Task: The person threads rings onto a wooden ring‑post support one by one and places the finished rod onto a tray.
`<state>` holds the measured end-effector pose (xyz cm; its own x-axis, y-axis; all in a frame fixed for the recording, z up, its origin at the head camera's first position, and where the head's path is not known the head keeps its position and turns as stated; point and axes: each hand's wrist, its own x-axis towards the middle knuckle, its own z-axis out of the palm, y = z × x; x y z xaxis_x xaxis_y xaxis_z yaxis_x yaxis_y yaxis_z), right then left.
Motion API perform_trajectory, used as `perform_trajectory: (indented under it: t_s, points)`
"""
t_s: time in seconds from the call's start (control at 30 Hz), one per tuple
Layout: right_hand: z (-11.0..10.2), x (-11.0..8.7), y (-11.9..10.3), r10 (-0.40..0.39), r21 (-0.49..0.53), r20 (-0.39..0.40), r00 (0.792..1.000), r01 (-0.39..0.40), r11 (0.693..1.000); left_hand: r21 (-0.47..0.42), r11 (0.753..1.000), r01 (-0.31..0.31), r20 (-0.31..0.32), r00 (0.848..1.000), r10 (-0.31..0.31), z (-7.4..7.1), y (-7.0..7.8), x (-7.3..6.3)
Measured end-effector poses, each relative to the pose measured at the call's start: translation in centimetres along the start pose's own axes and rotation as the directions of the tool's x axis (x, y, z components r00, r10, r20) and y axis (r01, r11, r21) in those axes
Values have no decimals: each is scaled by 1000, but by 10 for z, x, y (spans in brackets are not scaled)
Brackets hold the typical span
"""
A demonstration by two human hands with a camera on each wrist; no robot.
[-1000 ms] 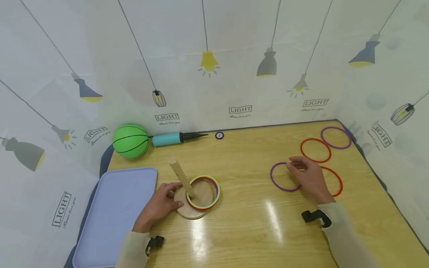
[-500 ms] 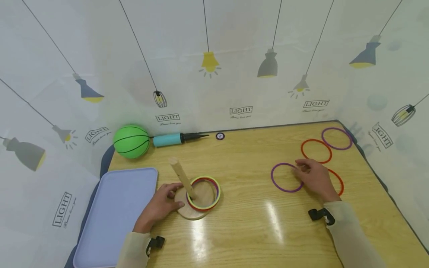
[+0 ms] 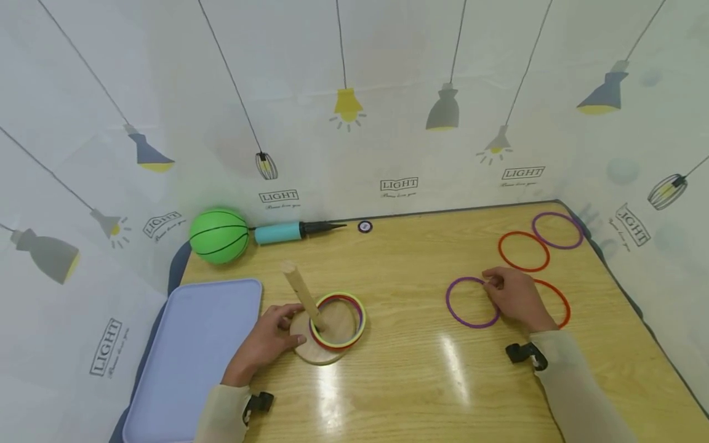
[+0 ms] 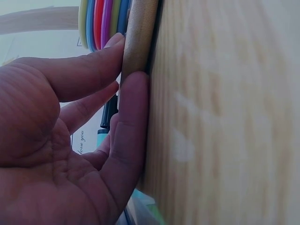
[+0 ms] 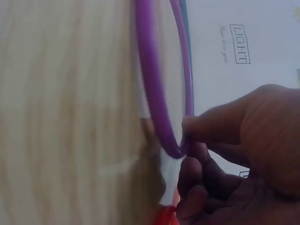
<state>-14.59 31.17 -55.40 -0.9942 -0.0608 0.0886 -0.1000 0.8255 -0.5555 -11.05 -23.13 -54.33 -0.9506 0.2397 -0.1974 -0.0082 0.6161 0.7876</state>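
Note:
My left hand (image 3: 266,335) holds the round wooden base (image 3: 310,352) by its edge, with thumb and fingers around the rim in the left wrist view. From the base rises a wooden post (image 3: 301,293), which looks tilted in the head view. Several stacked rings, with a yellow-green ring (image 3: 362,323) on top, lie around the post. Over the right part of the table, my right hand (image 3: 515,298) pinches a purple ring (image 5: 151,75) between thumb and fingers. The ring appears slightly lifted off the wood in the right wrist view.
A red ring (image 3: 548,252), another red ring (image 3: 567,307) partly behind the right hand, and a purple ring (image 3: 556,213) lie at the right. A lilac tray (image 3: 205,332), green ball (image 3: 218,236), blue hand pump (image 3: 279,233) and small black disc (image 3: 365,227) occupy the left and back.
My right hand first shifted slightly right along the purple ring, then pinched its edge; the ring now sits differently, moved slightly. The left hand stays at the base.

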Motion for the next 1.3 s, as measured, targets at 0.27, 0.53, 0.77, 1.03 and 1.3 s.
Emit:
perform_trajectory:
  t_s: [0.27, 0.53, 0.77, 1.03, 1.3]
  points:
    - [-12, -1, -13, 16, 48, 28, 999, -17, 999, 1, 1000, 6, -2, 1000, -6, -1, 2, 0]
    - [-18, -2, -34, 15, 182, 90, 996, -31, 983, 4, 1000, -3, -16, 1000, 3, -2, 0, 1]
    - [-17, -3, -60, 2, 337, 112, 994, -40, 941, 16, 1000, -18, -30, 999, 18, 0, -1, -1]
    - [-13, 0, -96, -63, 485, 55, 996, 29, 874, 8, 1000, -21, -21, 1000, 21, 0, -1, 0]
    - [-17, -4, -139, -102, 619, 44, 994, 53, 783, 5, 1000, -13, -12, 1000, 13, 2, -5, 2]
